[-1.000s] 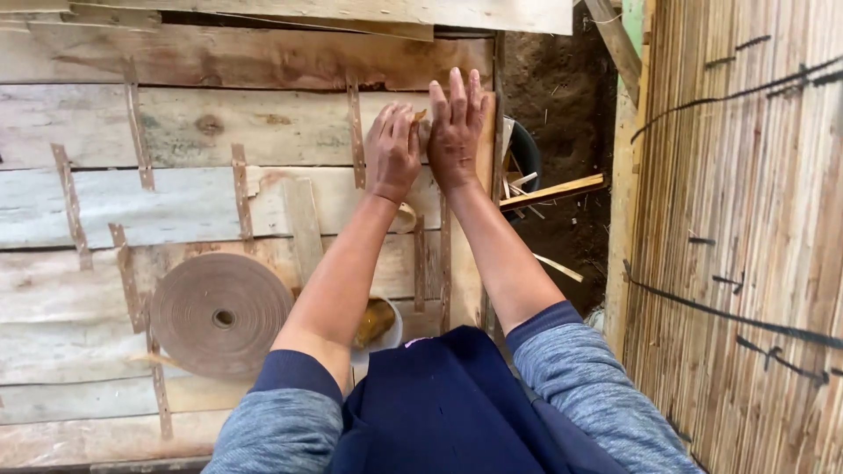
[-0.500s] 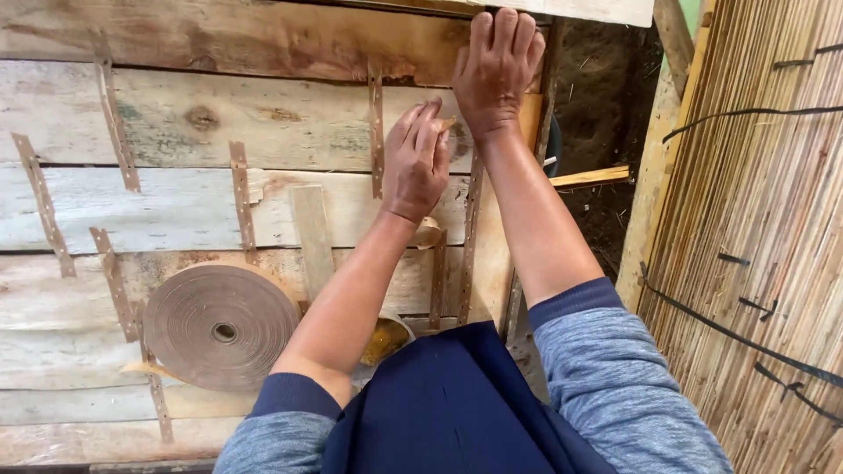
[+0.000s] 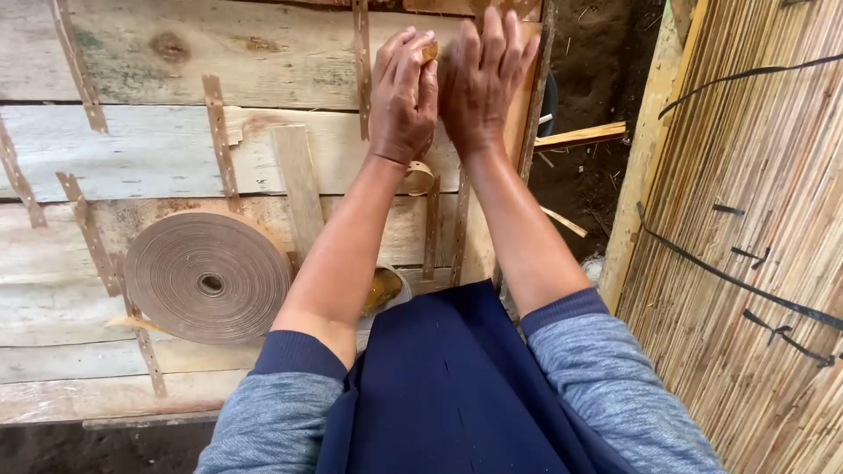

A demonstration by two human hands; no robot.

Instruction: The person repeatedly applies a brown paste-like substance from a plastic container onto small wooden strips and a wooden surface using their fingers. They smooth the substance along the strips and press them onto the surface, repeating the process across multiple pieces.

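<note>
The right hand (image 3: pixel 486 83), up at the plank panel's (image 3: pixel 158 158) top edge half a second ago, now lies flat and open beside the left hand (image 3: pixel 402 96), which pinches the tan strip (image 3: pixel 428 53) near the panel's right edge.

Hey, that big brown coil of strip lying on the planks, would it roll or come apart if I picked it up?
The coil lies flat on the planks, so it likely won't roll where it rests. On edge, its round shape probably would. It looks tightly wound from many thin layers, so likely heavy for its size, and the layers might slip and telescope unless supported underneath.
</note>
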